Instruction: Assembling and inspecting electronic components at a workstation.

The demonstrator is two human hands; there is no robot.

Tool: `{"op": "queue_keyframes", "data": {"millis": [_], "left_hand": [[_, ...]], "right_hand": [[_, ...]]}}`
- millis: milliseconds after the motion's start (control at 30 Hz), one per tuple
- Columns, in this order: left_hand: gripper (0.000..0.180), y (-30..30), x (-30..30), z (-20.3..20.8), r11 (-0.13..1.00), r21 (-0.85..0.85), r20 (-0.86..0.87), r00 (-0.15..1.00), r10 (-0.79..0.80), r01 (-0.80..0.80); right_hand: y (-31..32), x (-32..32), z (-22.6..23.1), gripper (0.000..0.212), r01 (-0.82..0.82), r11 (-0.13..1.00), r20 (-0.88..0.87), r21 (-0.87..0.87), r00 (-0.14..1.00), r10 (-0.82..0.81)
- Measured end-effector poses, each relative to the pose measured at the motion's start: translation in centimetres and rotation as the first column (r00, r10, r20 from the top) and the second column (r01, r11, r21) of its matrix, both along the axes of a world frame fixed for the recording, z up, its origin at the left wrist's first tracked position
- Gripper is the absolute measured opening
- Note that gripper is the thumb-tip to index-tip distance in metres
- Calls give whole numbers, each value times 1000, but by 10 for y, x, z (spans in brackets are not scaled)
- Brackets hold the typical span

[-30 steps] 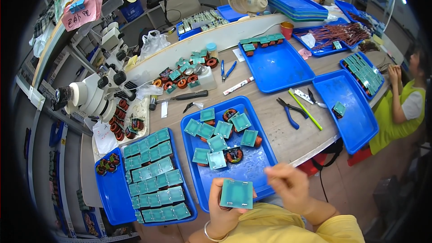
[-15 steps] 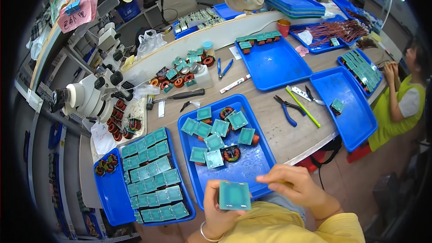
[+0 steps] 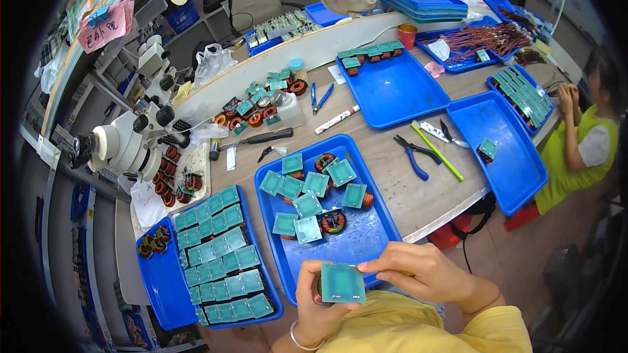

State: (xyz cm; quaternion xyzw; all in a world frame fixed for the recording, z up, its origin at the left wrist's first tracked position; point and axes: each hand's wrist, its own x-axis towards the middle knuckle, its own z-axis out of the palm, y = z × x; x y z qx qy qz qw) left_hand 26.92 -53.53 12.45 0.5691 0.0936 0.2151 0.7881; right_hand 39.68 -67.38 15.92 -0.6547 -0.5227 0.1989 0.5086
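My left hand is closed round a copper-wound coil with a square green circuit board on it. The board's flat face is turned up, and part of the coil shows at its left side. My right hand is closed in a pinch, its fingertips at the board's upper right corner. Whatever lies between those fingers is hidden. Just beyond my hands, a blue tray holds several more boards with coils, lying loosely at different angles.
To the left, another blue tray carries rows of green boards. Pliers, a green stick and a hammer-like tool lie on the table. A microscope stands at left. A person in a yellow-green top sits at right.
My right hand has moved left, bringing its fingertips to the board's corner. My left hand keeps the board in nearly the same place. The view has shifted slightly.
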Motion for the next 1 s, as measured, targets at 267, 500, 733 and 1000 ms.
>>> {"op": "queue_keyframes", "data": {"millis": [267,500,733,1000], "left_hand": [[57,-1,-2,-9,991,-130,29,1000,3,0],[58,-4,1,-5,998,-38,-9,998,58,-58],[55,-2,-1,-7,997,-69,21,1000,17,-16],[55,-6,2,-11,1000,15,-22,1000,6,-6]], "right_hand": [[-5,1,-12,25,145,986,-143,83,981,-132],[1,-8,-19,24,213,977,-83,19,974,-211],[-2,-2,-15,27,34,998,8,57,999,-35],[-5,-7,-15,27,97,995,41,-18,995,-96]]}}
